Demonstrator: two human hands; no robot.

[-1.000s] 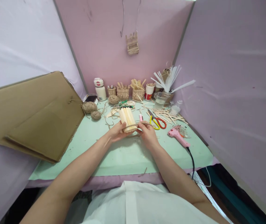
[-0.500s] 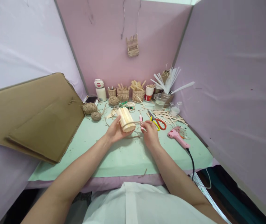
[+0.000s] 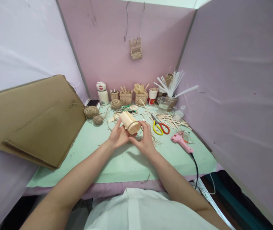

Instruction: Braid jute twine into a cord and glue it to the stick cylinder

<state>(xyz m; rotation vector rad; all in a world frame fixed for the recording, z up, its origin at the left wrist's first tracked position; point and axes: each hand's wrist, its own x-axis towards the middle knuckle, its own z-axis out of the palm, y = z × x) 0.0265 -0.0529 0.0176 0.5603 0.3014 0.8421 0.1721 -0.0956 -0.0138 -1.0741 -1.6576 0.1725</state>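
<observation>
A small cup of pale craft sticks [image 3: 128,120] lies tilted in my left hand [image 3: 118,135], its round base toward me. My left fingers support it from below and the left. Brown twine [image 3: 129,125] runs round the cup near its base. My right hand [image 3: 144,139] curls about the base from the right, thumb below and fingers at the side. Loose twine [image 3: 155,139] trails on the table behind the right hand. Yellow-and-red-handled scissors [image 3: 159,125] lie to the right of it.
A pink glue gun [image 3: 181,142] lies at the right with its cord over the edge. Balls of twine [image 3: 91,111] and cardboard [image 3: 45,127] are at the left. Stick-filled baskets [image 3: 141,98], a plastic cup of liquid [image 3: 164,107] and loose sticks [image 3: 168,120] stand or lie behind.
My right hand has moved left from the stretched twine to the cup's base. The twine now lies closer around the cup, and the cup has turned so its base shows more.
</observation>
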